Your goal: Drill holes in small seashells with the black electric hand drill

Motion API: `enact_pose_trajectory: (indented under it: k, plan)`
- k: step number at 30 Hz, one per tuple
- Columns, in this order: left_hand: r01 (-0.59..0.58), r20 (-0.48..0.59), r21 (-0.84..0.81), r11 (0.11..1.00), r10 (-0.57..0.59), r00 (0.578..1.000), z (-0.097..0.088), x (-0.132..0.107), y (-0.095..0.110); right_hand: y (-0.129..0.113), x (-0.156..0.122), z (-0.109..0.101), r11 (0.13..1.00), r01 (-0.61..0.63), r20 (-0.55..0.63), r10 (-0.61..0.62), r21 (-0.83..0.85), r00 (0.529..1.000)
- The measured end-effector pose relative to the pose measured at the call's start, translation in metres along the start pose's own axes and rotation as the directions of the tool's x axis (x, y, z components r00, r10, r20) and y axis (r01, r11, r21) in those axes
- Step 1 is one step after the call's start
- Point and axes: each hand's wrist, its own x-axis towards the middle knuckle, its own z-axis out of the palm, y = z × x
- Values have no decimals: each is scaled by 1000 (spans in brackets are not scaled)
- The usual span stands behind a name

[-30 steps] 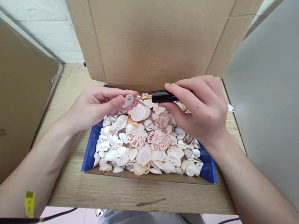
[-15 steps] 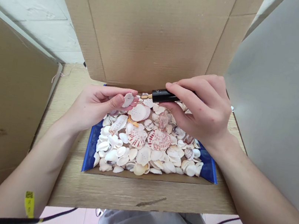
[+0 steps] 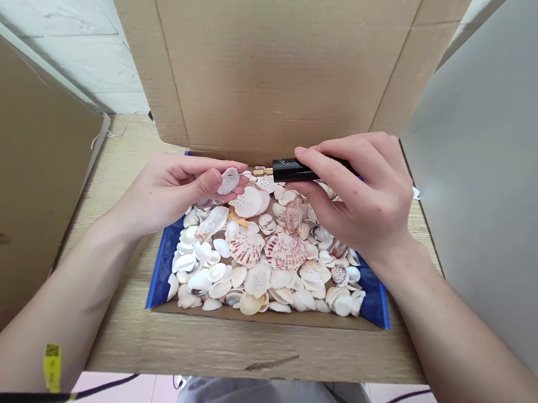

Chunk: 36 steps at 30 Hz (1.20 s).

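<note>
Just left of centre in the frame, the person's left hand (image 3: pixel 164 192) is pinching a small, off-white, ribbed, fan-shaped seashell (image 3: pixel 229 181) between thumb and fingers. To its right, the right hand (image 3: pixel 366 189) is gripping a glossy black cylindrical tool (image 3: pixel 296 171) between thumb and fingers; its long axis is running nearly level across the frame, its brass-coloured metal nose (image 3: pixel 262 171) pointing left, near the shell's face. From here I can't tell whether anything is touching. The shell is looking pale, its edge faintly scalloped. Beneath, mixed loose shells (image 3: pixel 286 251) are filling a shallow blue-sided cardboard box (image 3: pixel 165 267) on the wood-grain worktop (image 3: pixel 207 347).
</note>
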Motion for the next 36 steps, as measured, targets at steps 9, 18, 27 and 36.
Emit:
enact_pose_trajectory:
  k: [9, 18, 27, 36]
  plan:
    - [21, -65, 87, 996, -15, 998, 1, 0, 0, 1, -1, 0, 999, -45, 52, 44, 22, 998]
    - [38, -22, 49, 998, -37, 999, 2, -1, 3, 1, -2, 1, 1000, -20, 26, 20, 12, 999]
    - [18, -15, 154, 988, -16, 1000, -3, -2, 1, 3, -4, 1, 997, 51, -111, -45, 53, 993]
    - [-47, -75, 175, 983, 61, 995, 1, 0, 5, 2, -5, 5, 998, -20, 50, 17, 66, 999]
